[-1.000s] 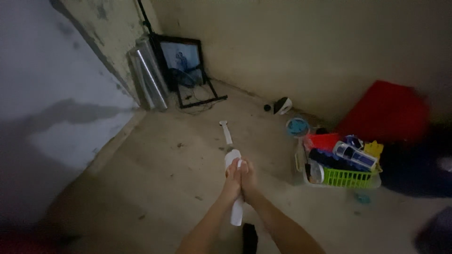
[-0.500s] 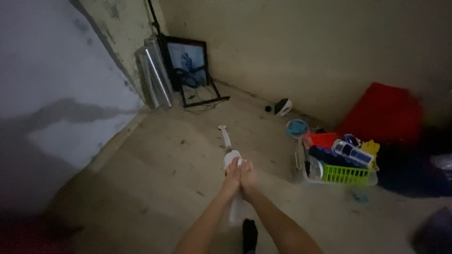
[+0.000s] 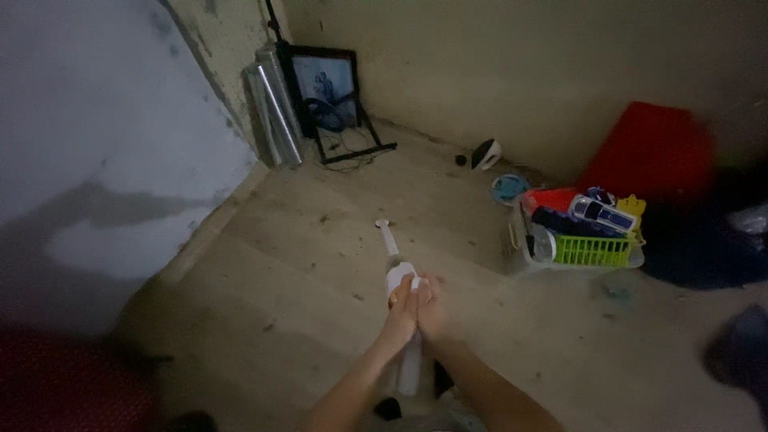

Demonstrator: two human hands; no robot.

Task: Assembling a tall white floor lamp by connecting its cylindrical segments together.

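- I have both hands pressed side by side around one white long-handled tool [image 3: 398, 276], the left hand [image 3: 402, 306] and the right hand [image 3: 430, 308] touching each other, fingers wrapped round its upper body.
- The tool runs from 6 o'clock, between my forearms, out to 12 o'clock; its thin neck ends in a small head [image 3: 382, 225] down near the dusty floor [image 3: 304, 264]. Whether the head touches the floor I cannot tell.
- My judgement: the step in hand is working that head over the floor, and a next move would call for a steady two-handed grip.
- At 2 o'clock, well apart, sits a green basket [image 3: 594, 250] crammed with bottles, a red panel [image 3: 648, 152] behind it.
- At 11 o'clock a framed picture [image 3: 326, 84] leans in the corner beside a shiny silver roll [image 3: 274, 112].
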